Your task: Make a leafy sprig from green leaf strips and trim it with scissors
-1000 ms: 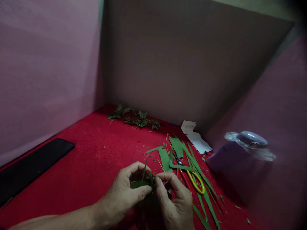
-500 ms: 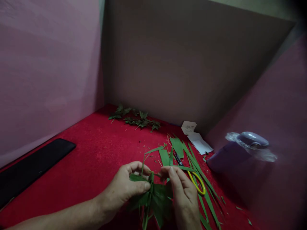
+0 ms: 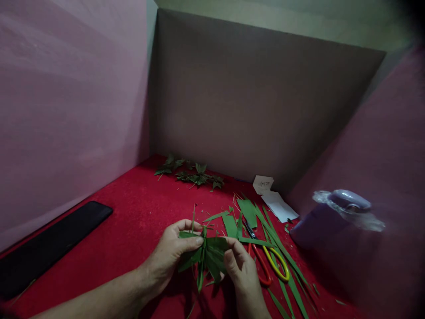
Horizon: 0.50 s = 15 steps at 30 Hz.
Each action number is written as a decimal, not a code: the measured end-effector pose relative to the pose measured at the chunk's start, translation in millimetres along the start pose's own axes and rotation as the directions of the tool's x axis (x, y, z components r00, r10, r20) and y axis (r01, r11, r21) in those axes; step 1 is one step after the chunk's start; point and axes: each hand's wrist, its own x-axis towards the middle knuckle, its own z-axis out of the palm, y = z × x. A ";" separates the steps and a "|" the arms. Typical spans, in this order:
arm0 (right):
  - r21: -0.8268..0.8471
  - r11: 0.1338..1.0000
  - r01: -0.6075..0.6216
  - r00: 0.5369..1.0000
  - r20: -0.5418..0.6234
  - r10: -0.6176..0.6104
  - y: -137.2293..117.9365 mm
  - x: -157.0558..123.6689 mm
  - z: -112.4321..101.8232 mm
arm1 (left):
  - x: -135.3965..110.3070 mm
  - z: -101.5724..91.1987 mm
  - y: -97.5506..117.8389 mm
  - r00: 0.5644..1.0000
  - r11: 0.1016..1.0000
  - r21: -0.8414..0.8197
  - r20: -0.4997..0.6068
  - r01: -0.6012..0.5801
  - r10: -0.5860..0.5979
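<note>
Between my hands is a green leaf bundle (image 3: 214,253) with lobes fanned to both sides of a narrow folded middle. My left hand (image 3: 169,250) pinches it near the top of that middle, thumb in front and fingers behind. My right hand (image 3: 244,270) grips the outer edge of its right lobe between thumb and fingers. A thin stem (image 3: 193,217) sticks up by my left fingers. Just right of my right hand lie scissors (image 3: 279,265) with one yellow and one red handle loop, partly covered by a green leaf strip (image 3: 255,242).
Long leaf blades (image 3: 283,254) and cut leaf pieces (image 3: 247,212) lie around the scissors. Leafy sprigs (image 3: 199,176) rest along the back of the red cloth (image 3: 133,221). White papers (image 3: 279,206), a purple container (image 3: 317,217) with plastic wrap, and a black flat object (image 3: 56,243) stand or lie farther out.
My right hand has come down from the top of the bundle to its right lobe. The red scissor handle now shows. My left hand keeps its pinch. The view has tilted up slightly.
</note>
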 end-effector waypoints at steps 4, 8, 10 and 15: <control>-0.043 0.999 0.005 0.998 0.065 -0.002 -3.4 -1.1 6.2 | 1.5 0.3 -4.3 1.000 1.000 0.014 -0.006 -0.008 0.008; -0.040 0.999 0.018 0.997 0.070 -0.016 -6.6 -0.2 8.4 | 0.2 0.5 -7.6 0.999 0.999 0.045 0.045 -0.023 0.021; -0.046 0.998 0.031 0.998 0.054 -0.028 -6.7 -0.1 8.4 | -1.1 1.2 -6.5 0.998 0.998 0.062 0.063 -0.012 0.008; -0.048 0.997 0.056 0.998 0.033 -0.054 -2.0 -1.0 6.1 | -1.1 2.0 0.0 0.998 0.994 0.106 0.048 -0.032 0.027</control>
